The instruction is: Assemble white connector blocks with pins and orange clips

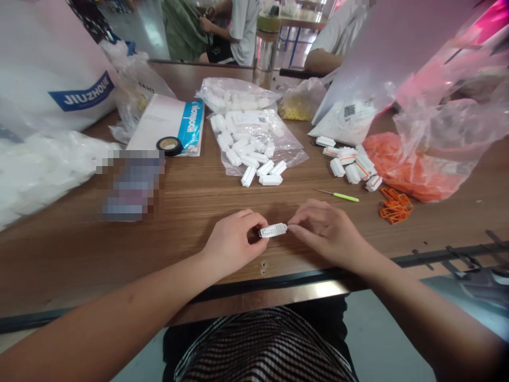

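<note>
Between my two hands, just above the table's front part, is a white plastic connector housing point(273, 229) with rows of small holes facing up. My left hand point(237, 236) pinches its left end between thumb and forefinger. At the other end, the thumb and fingertips of my right hand point(328, 228) close on the housing's right tip. Beyond my hands lie loose white housings point(271, 180), some spilling from a clear bag point(292, 143). A thin pick with a yellow-green handle point(345, 197) rests behind my right hand.
Orange clips point(395, 206) lie right, near a bag of orange parts point(413, 164) and white housings with orange strips point(353, 168). Left are a blurred-out object point(133, 185), a tape roll point(169, 145) and a notebook point(157, 122). A bottle point(264, 50) stands behind; people sit beyond.
</note>
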The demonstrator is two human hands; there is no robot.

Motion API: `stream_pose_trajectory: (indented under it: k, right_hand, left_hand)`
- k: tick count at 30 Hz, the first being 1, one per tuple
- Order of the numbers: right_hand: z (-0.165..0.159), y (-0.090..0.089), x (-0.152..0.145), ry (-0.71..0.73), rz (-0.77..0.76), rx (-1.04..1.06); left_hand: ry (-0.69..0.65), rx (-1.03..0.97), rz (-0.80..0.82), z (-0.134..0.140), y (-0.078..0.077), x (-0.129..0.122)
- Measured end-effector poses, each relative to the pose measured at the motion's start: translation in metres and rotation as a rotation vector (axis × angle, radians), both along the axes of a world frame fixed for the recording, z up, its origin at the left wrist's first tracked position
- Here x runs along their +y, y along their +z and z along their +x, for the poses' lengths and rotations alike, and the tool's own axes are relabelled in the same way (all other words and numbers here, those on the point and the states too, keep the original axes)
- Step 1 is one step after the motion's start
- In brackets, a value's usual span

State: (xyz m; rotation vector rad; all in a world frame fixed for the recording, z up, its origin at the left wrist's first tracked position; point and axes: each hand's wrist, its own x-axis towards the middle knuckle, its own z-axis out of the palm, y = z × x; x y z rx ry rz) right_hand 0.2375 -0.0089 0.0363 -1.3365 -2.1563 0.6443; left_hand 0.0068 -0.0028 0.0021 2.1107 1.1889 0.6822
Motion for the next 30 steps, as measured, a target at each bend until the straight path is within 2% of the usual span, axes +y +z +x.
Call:
stream_pose_trajectory:
  k: [4,22,30]
  right_hand:
    - [-0.02,-0.005,0.005,0.091,-0.012,-0.083]
    - [-0.02,-0.004,0.008,0.09,0.086,-0.186]
    - [-0.017,-0.004,0.009,0.086,0.024,-0.196]
  left_hand:
    - [-0.006,-0.016,0.009,0.0,0.001,0.0]
    - [-0.016,-0.015,0.018,-0.001,-0.002,0.0]
    - [-0.018,-0.022,0.013,-0.001,0.001,0.0]
